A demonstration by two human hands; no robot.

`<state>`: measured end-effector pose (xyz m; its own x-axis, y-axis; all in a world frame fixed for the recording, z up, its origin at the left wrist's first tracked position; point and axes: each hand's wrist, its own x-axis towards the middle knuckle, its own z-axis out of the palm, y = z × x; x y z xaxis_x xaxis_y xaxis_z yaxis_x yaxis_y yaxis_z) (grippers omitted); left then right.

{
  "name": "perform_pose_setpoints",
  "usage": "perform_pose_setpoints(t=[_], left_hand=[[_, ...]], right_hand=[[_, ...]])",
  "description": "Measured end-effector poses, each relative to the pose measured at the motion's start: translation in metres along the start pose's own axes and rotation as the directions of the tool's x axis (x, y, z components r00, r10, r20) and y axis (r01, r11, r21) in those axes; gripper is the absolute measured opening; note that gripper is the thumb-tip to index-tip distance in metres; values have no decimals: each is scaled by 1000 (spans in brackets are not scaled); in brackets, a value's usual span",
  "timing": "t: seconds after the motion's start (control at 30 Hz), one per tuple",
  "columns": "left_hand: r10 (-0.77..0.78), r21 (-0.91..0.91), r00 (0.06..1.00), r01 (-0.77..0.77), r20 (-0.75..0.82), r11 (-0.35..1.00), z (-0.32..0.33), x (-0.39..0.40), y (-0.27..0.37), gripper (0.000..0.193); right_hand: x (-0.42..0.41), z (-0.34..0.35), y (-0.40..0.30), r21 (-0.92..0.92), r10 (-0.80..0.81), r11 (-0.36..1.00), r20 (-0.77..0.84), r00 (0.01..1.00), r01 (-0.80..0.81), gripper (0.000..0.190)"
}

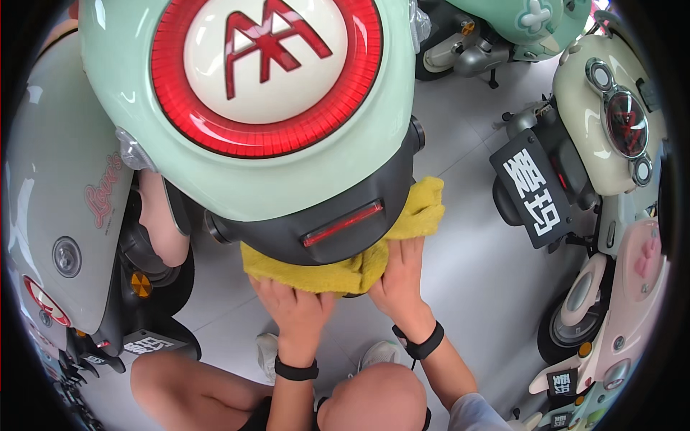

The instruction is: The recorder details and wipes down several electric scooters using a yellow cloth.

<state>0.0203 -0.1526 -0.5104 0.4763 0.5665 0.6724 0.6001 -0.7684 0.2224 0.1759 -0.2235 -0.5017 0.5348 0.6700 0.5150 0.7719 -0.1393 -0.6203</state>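
The rear of a mint-green electric scooter [302, 188] fills the upper middle, with a round red tail light [267, 137] and a dark plastic lower panel [269, 237] holding a slim red reflector [343, 223]. Beneath that panel a yellow microfibre cloth [302, 272] is bunched, and part of it sticks out on the right side. My left hand [294, 304] grips its lower left part, fingertips tucked under the fabric. On the right, my right hand [401, 277] reaches up along the cloth and holds it; its fingertips are hidden behind the fabric.
A grey scooter [64, 178] stands close on the left. To the right are a cream scooter [585, 118] with a black plate [532, 188] bearing writing, and a pink scooter [628, 307]. Another mint scooter [501, 27] is behind. My knees [377, 398] are bent above the grey tiled floor [474, 301].
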Motion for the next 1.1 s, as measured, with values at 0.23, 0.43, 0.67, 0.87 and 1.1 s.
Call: perform_pose_setpoints(t=[0.23, 0.43, 0.67, 0.87, 1.1], left_hand=[[-67, -7, 998, 67, -9, 998, -12, 1, 6, 69], [-230, -37, 971, 233, 62, 972, -20, 8, 25, 62], [-239, -108, 970, 243, 51, 964, -6, -23, 12, 67], [-290, -188, 957, 281, -18, 941, -2, 5, 25, 78], [-335, -191, 940, 320, -57, 928, 6, -17, 16, 70]], right_hand=[[-7, 2, 8, 40, -194, 981, 181, 964, 190, 38], [-1, 4, 2, 148, 142, 978, 27, 989, -145, 39], [-11, 18, -12, 7, -212, 977, 75, 974, 212, 30], [-2, 11, 6, -13, -259, 965, 94, 961, 261, 33], [-32, 34, -3, 130, 84, 989, -146, 986, -65, 44]])
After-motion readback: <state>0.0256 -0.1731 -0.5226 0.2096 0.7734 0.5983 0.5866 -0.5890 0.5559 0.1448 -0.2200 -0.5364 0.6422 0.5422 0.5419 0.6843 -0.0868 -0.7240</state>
